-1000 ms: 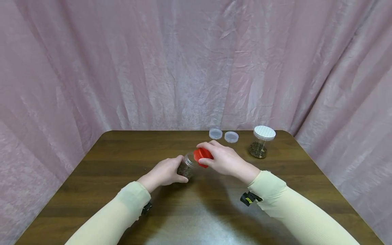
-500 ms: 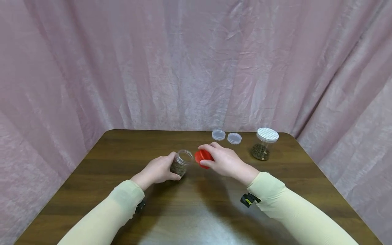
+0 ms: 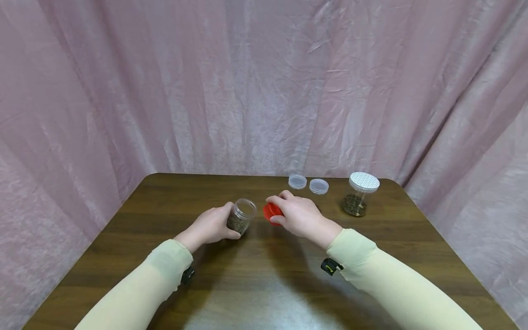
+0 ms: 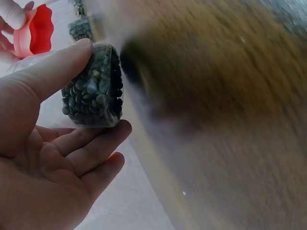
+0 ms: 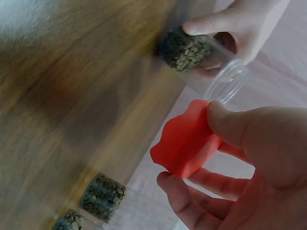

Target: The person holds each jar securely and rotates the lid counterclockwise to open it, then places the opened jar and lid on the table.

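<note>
My left hand (image 3: 209, 226) grips a clear jar (image 3: 241, 215) around its body, thumb on one side and fingers on the other. Dark flat pellets (image 4: 91, 91) fill its lower part. The jar is uncovered and leans to the right, with its mouth facing my right hand (image 3: 300, 214). That hand pinches a red wavy-edged piece (image 5: 187, 139) between thumb and fingers; it looks like a cap, though its inside is hidden. In the head view a small gap separates it from the jar's rim. Whether the jar's base touches the table cannot be told.
On the brown table (image 3: 173, 197), at the back right, stands a jar with a white patterned lid (image 3: 364, 182). Two round translucent tops (image 3: 297, 181) show left of it, their lower parts behind my right hand. More pellets in jars (image 5: 103, 196) appear in the right wrist view.
My left hand has drawn the jar left, away from the red piece, and its mouth now shows fully. The right hand keeps its pinch and has barely moved.
</note>
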A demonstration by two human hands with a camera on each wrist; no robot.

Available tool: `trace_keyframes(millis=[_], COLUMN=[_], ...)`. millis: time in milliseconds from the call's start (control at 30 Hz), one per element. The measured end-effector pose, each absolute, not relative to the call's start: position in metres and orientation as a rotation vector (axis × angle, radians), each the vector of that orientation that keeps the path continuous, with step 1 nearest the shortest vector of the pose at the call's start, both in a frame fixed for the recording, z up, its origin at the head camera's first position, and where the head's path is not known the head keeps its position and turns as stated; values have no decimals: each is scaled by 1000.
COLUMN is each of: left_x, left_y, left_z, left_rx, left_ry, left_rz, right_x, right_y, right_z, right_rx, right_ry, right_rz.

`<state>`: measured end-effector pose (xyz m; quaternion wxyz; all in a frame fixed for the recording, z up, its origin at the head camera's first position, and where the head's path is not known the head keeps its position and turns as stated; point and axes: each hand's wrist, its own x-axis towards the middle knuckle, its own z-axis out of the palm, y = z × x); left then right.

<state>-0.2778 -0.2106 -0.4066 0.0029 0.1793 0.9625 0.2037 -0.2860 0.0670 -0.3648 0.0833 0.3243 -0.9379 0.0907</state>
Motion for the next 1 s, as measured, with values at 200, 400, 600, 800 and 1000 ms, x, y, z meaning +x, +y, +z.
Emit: trace_keyframes(millis=[200, 400, 600, 800, 1000], left_x=[-284, -290, -298, -307, -314], left_y=[-219, -228, -233, -237, -239], left_z=[-409, -409, -408, -406, -404], left_rx=[504, 445, 386, 307, 287], left_ry=[3039, 3053, 3032, 3002, 2978], left_rz=[628, 624, 632, 667, 722], right_x=[-293, -301, -313, -326, -331], right_y=[59, 49, 36, 21, 5], right_z=[-367, -370, -376, -380, -376], right_rx=[1003, 1018, 995, 969, 964], right_ry=[-2774, -2783, -2806, -2831, -2861], right_rz=[201, 195, 151, 84, 0])
